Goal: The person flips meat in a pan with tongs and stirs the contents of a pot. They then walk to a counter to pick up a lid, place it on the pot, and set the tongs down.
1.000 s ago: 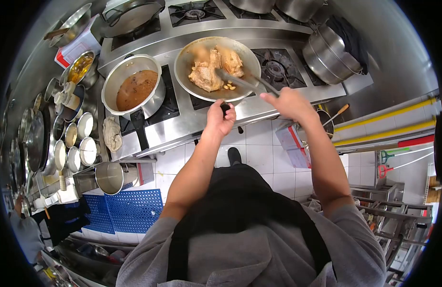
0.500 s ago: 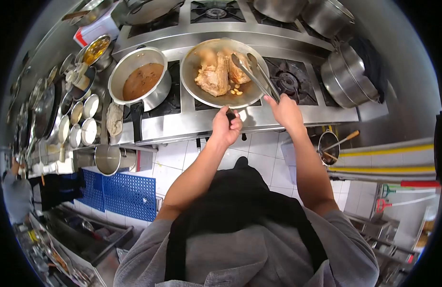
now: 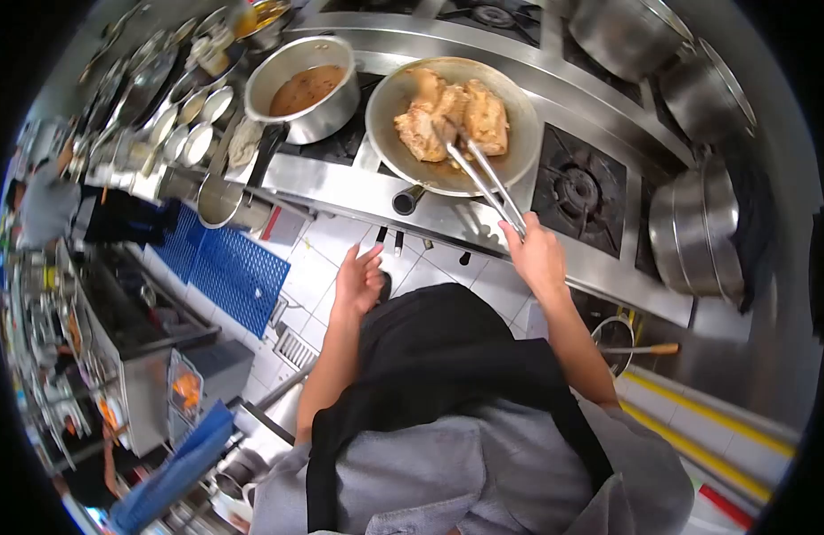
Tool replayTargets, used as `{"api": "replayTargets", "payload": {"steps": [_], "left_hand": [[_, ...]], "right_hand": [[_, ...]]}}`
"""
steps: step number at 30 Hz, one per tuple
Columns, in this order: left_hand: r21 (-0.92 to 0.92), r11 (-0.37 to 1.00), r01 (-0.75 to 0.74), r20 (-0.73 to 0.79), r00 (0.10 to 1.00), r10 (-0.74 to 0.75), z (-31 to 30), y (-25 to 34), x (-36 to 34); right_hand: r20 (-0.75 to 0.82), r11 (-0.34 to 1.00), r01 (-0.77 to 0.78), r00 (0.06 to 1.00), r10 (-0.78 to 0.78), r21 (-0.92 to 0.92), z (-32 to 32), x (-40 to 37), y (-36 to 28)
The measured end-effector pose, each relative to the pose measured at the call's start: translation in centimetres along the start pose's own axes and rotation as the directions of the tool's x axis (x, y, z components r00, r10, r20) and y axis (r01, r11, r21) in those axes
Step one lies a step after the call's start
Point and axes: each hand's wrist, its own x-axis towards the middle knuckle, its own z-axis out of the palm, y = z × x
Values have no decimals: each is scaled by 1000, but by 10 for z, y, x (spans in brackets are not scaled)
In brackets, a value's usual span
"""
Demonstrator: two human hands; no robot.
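My right hand (image 3: 538, 256) is closed around the metal tongs (image 3: 494, 189), whose tips reach into a wide pan (image 3: 381, 143) on the stove. Large browned pieces of meat (image 3: 486, 120) lie in the pan, and the tong tips touch or hover just over them; contact is hard to tell. My left hand (image 3: 358, 281) is empty with fingers apart, below the stove's front edge and away from the pan handle (image 3: 407, 200). Left of the pan stands a pot (image 3: 327, 111) of brown sauce (image 3: 308, 89).
A bare burner (image 3: 579, 185) lies right of the pan, with tall pots (image 3: 695, 234) beyond. Small bowls (image 3: 198, 143) and a cloth (image 3: 244, 143) sit at the left. A person (image 3: 51, 205) stands far left. Below right is a pot with a wooden-handled utensil (image 3: 657, 349).
My left hand has let go of the pan handle and moved down and left. The tongs' tips have moved onto or over the meat. The camera view has turned.
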Motion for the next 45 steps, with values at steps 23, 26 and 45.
{"api": "replayTargets", "payload": {"steps": [23,26,45], "left_hand": [[438,520,-733,-700,85,709,-144,-27,-280],[524,296,-798,-663,-164,730,-173,-4,-345],[946,136,-293,-305,-671,676,-260,72,-539]], "right_hand": [[395,388,-183,708,-585,903,37,-61,-184],[523,418,-323,623,-582,849,52,-90,-223],[620,273,-692,316,-719,669,71,-196,-394]]}}
